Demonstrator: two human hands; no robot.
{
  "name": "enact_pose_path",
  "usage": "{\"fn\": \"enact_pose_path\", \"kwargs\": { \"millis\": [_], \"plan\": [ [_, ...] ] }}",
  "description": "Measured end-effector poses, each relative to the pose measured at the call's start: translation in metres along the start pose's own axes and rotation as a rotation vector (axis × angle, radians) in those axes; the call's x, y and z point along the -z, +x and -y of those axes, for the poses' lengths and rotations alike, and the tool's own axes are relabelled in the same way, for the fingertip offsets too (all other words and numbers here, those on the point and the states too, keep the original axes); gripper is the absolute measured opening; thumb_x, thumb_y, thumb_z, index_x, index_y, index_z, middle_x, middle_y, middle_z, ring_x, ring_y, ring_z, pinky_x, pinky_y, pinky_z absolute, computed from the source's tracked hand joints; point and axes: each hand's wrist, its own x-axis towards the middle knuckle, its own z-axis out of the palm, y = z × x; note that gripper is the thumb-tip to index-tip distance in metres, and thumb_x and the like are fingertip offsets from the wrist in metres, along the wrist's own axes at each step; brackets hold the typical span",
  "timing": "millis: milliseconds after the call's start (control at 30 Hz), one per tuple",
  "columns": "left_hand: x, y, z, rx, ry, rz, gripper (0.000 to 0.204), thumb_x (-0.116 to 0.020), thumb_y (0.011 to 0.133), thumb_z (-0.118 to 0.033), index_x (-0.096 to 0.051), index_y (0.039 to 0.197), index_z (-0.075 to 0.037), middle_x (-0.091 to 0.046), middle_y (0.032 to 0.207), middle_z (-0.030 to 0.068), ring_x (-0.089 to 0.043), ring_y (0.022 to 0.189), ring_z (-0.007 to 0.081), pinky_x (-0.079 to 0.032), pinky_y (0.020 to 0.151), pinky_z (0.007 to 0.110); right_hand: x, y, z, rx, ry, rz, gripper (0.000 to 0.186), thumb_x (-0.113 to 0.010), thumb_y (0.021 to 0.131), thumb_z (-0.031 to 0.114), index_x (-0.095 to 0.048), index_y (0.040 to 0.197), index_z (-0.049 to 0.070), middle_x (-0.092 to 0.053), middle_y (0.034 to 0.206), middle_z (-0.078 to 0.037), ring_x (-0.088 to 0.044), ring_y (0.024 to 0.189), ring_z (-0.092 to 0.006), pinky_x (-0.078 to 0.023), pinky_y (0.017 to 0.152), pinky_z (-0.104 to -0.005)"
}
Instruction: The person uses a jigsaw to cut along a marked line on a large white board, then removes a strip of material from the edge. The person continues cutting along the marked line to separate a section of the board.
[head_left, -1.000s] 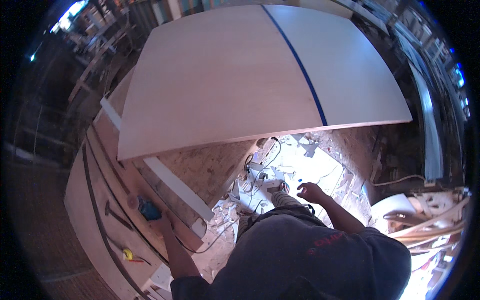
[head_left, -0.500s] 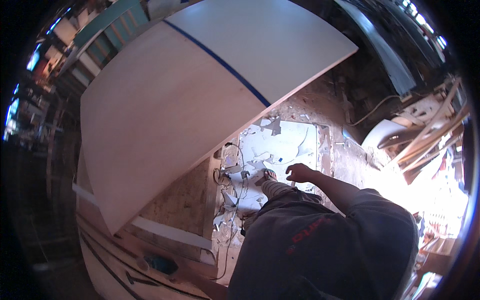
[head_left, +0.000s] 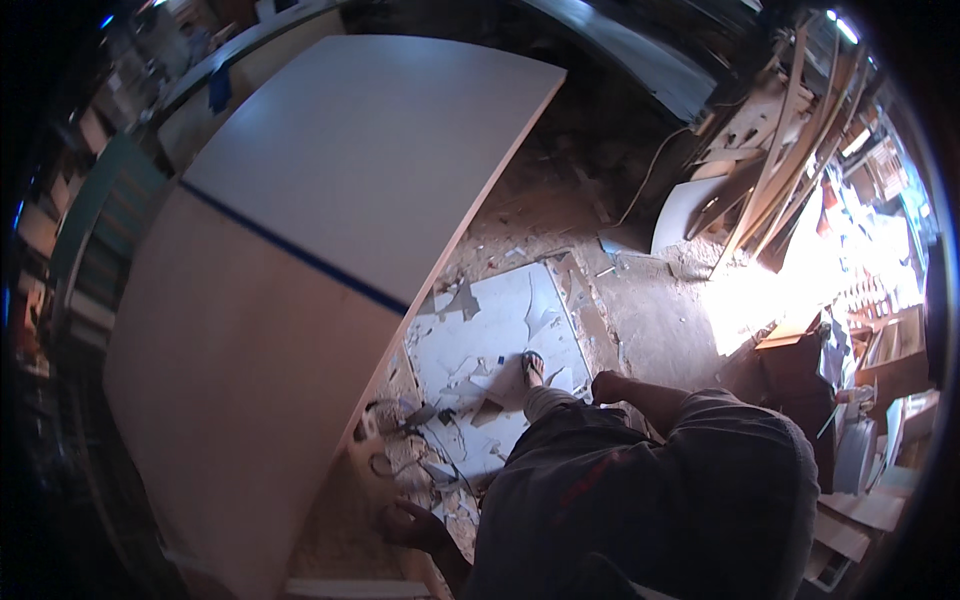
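Note:
My left hand is low beside the bench, under the near edge of a large panel. Its fingers are loosely bent and apart, with nothing visible in them. The panel is pale, with a dark blue strip across it, and covers much of the left side. My right hand hangs by my body above the floor, touching nothing that I can see; its fingers are too dark and foreshortened to read.
A white sheet littered with broken offcuts lies on the floor, my sandalled foot on it. A dark cable runs beside the bench. Curved wood strips lean at the far right, near a brown box.
My view and body have turned to the right, so the panel sits further left. My left hand has come away from near a teal object on the bench. My right hand has dropped closer to my body.

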Motion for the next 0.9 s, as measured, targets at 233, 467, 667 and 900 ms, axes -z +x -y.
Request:
{"fn": "enact_pose_path", "kwargs": {
  "millis": [233, 467, 667, 900],
  "plan": [
    [-0.076, 0.068, -0.177, -0.252, -0.482, 0.063, 0.015, -0.072, 0.092, -0.017, -0.067, 0.095, -0.004, -0.067, 0.097, 0.0147, -0.064, 0.094, 0.0347, -0.048, 0.087, 0.050, 0.032, 0.032, -0.117, -0.200, 0.453, -0.314, 0.030, -0.080, 0.080, 0.040, -0.082, 0.095, 0.014, -0.079, 0.100, -0.013, -0.075, 0.095, -0.0326, -0.058, 0.088, -0.0462],
    [-0.138, 0.141, -0.347, -0.518, -0.722, 0.258, 0.016, -0.072, 0.093, -0.016, -0.068, 0.099, -0.002, -0.066, 0.101, 0.0135, -0.064, 0.099, 0.0339, -0.047, 0.086, 0.048, 0.065, -0.027, -0.206, -0.631, 1.084, -0.575, 0.025, -0.081, 0.084, 0.031, -0.082, 0.100, 0.012, -0.079, 0.102, -0.016, -0.075, 0.098, -0.0304, -0.059, 0.089, -0.0426],
    [-0.203, 0.196, -0.438, -0.726, -0.777, 0.348, 0.016, -0.071, 0.094, -0.015, -0.067, 0.104, -0.004, -0.066, 0.102, 0.0126, -0.064, 0.098, 0.0334, -0.047, 0.085, 0.048, -0.008, -0.064, -0.221, -1.064, 0.996, -0.348, 0.028, -0.083, 0.080, 0.029, -0.083, 0.101, 0.010, -0.079, 0.102, -0.015, -0.076, 0.097, -0.0306, -0.059, 0.089, -0.0408],
    [-0.271, 0.237, -0.551, -0.949, -0.924, 0.553, 0.018, -0.072, 0.091, -0.015, -0.068, 0.106, -0.005, -0.065, 0.104, 0.0112, -0.063, 0.095, 0.0307, -0.046, 0.081, 0.047, -0.036, -0.097, -0.125, -1.385, 1.506, -0.418, 0.032, -0.085, 0.079, 0.029, -0.083, 0.104, 0.010, -0.080, 0.102, -0.014, -0.077, 0.096, -0.0296, -0.060, 0.089, -0.0395]
  ]
}}
